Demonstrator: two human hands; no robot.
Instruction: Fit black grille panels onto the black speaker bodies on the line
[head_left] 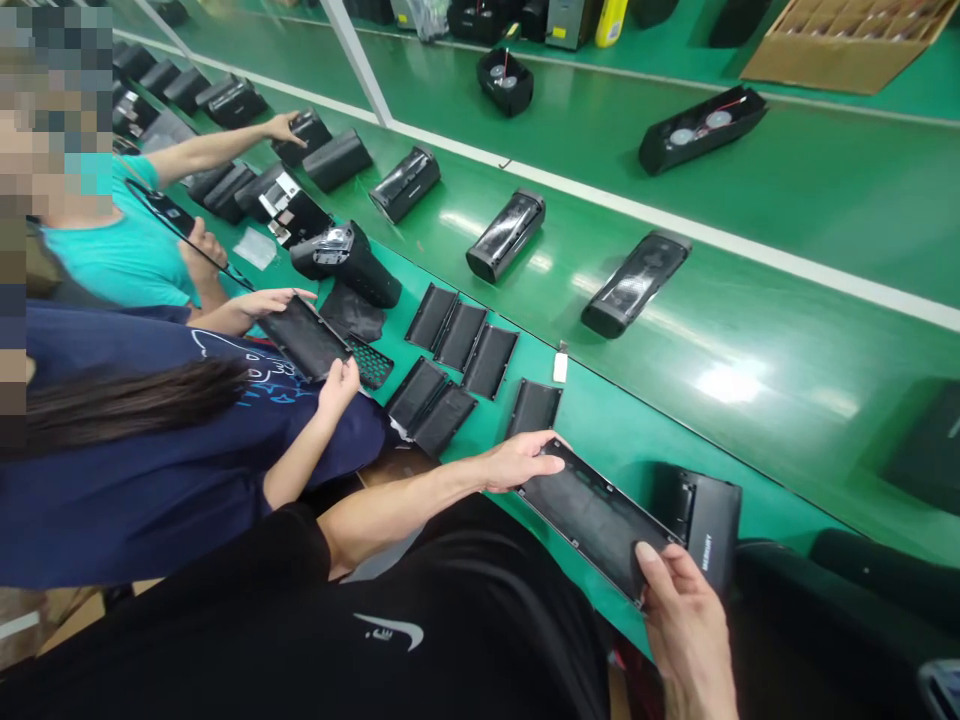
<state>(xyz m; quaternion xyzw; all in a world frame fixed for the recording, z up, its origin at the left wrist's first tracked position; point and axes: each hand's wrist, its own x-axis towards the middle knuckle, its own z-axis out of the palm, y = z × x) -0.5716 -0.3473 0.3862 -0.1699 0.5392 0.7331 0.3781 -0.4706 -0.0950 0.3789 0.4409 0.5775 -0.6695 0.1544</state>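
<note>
Between my two hands I hold a black rectangular speaker panel, its hollow, clip-edged side facing up. My left hand grips the far left end, thumb on the inner face. At the near right end my right hand pinches the edge with the thumb on top. Close beyond the panel lies a similar black panel on the green table. A black speaker housing with white lettering stands just past my right hand.
Several more panels lie left of centre. Speakers sit along the green conveyor belt. To my left, a co-worker in navy holds a similar panel; another in turquoise reaches to a speaker. A cardboard box stands at the back right.
</note>
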